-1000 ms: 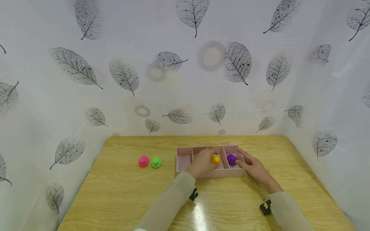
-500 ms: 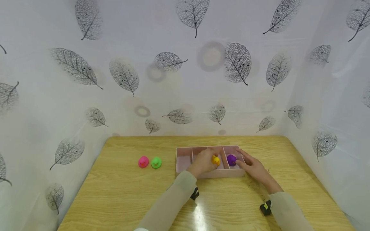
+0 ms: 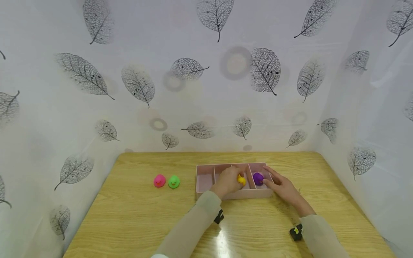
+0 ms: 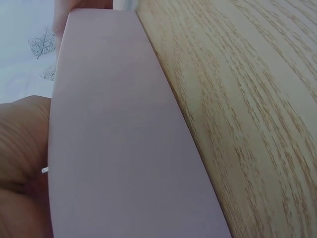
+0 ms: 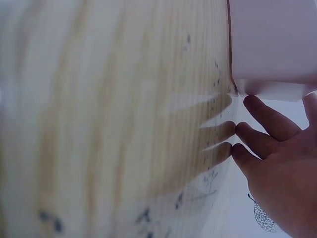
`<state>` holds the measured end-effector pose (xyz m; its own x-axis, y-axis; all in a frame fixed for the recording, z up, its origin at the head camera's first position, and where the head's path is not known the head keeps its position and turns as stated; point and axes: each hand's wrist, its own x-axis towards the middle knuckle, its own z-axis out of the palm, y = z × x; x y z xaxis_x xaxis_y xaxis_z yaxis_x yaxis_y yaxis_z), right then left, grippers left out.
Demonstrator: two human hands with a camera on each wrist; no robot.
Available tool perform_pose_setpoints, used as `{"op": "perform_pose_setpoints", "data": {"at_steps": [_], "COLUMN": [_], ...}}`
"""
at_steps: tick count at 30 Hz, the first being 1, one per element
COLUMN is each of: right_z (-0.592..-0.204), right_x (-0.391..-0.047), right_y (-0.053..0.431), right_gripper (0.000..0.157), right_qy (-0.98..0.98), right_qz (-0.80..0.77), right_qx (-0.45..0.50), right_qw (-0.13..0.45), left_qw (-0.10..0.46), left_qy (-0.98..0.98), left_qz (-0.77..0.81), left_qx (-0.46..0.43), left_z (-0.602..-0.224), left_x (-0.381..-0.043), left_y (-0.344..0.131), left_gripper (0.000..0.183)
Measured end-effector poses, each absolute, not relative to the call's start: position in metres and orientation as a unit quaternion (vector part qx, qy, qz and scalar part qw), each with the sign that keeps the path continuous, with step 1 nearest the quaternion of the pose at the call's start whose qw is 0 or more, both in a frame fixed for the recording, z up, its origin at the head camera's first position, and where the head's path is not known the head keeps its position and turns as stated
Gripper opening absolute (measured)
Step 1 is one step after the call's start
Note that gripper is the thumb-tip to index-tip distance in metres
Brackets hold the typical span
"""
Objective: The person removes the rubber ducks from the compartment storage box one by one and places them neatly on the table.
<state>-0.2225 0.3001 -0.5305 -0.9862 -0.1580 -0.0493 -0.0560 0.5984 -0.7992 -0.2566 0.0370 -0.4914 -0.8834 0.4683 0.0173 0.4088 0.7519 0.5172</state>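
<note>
My left grip (image 3: pixel 227 181) pinches the yellow duck (image 3: pixel 241 180) inside the tray (image 3: pixel 248 194), in the compartment beside the purple duck (image 3: pixel 257 178). My right grip (image 3: pixel 286 189), fingers loosely extended, rests against the tray's right end.

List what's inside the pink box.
The pink box holds a purple toy in its rightmost compartment and a yellow toy, partly covered by the left hand. That hand hides part of the middle; anything beneath cannot be seen.

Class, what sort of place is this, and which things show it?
Probably a screened-off tabletop workspace; what lies beyond is hidden. It shows in the wood-grain table, the pale leaf-printed sheeting behind and at both sides, and the pink divided box.
</note>
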Motion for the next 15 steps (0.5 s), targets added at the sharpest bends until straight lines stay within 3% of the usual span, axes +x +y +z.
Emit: {"op": "perform_pose_setpoints", "data": {"at_steps": [15], "right_z": [-0.5306], "right_x": [-0.222], "right_y": [0.2997], "right_gripper": [0.071], "right_qy": [0.889], "right_qz": [-0.451], "right_qx": [-0.05], "right_qw": [0.066], "left_qw": [0.058], "left_qy": [0.931], "left_qz": [0.278], "left_qx": [0.229], "left_z": [-0.4904], "left_x": [-0.2532], "left_y": [0.0373], "left_gripper": [0.023]}}
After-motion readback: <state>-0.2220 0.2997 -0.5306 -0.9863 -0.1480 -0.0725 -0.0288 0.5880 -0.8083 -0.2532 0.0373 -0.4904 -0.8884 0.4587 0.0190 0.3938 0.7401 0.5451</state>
